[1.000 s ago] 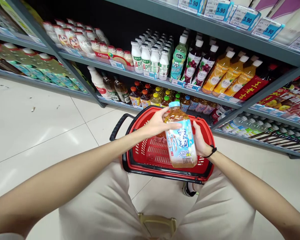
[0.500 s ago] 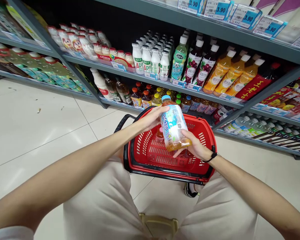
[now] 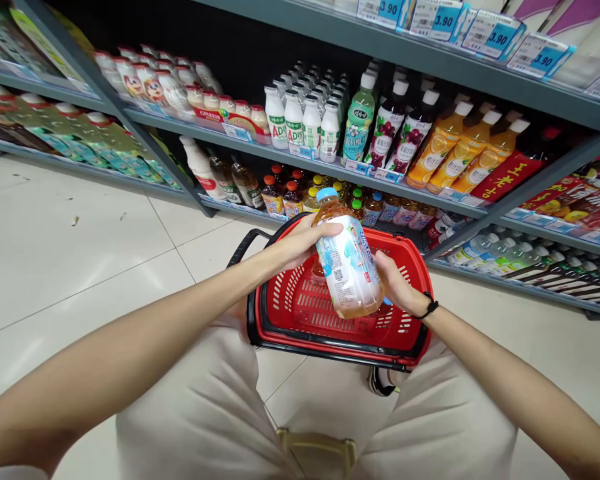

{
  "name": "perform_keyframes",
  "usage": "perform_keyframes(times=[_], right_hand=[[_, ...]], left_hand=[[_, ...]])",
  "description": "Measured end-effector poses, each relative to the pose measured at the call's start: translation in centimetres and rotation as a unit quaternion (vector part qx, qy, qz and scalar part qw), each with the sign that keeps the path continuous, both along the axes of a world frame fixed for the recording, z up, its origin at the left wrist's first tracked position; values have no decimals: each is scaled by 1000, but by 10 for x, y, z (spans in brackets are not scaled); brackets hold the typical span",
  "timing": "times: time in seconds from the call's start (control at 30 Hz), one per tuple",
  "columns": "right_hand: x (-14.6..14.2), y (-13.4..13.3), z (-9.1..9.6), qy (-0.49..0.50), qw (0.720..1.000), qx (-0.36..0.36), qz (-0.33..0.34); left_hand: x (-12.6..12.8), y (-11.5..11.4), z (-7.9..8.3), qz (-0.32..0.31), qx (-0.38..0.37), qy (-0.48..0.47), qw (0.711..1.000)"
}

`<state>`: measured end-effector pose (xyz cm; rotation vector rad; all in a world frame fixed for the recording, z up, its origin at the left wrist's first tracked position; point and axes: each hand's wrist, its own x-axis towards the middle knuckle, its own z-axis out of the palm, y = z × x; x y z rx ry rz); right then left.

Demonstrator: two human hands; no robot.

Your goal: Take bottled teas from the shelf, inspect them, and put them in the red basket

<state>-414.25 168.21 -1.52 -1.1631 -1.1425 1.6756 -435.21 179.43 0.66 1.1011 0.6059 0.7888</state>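
A drink bottle (image 3: 350, 263) with a blue cap, a pale blue and white label and amber liquid is tilted above the red shopping basket (image 3: 415, 267). My left hand (image 3: 307, 239) grips its upper left side, thumb across the label. My right hand (image 3: 395, 285) holds the lower right side, with its fingers mostly hidden behind the bottle. A black band circles my right wrist. Inside the basket, partly covered by the held bottle, lie other bottles, hard to make out.
Shelves ahead hold white milk-drink bottles (image 3: 293, 120), grape juice bottles (image 3: 380, 123) and orange juice bottles (image 3: 437, 143). Small bottles with coloured caps (image 3: 293, 197) stand on the lowest shelf behind the basket. A stool edge (image 3: 317, 443) shows between my legs, above the tiled floor (image 3: 105, 260).
The bottle has been turned between my hands, so a different side of its label with a square code faces me. It has also shifted slightly toward me at its base.
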Motion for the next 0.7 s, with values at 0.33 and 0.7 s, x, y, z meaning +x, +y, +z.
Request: perform_keyframes(times=[0.33,0.7], right_hand=[[-18,-6,2,102,991,-86,-7],[-14,-7,-16,-62,998,15,-15]], left_hand=[[1,5,8,-21,39,-48,998],[-14,3,8,-89,208,58,972]])
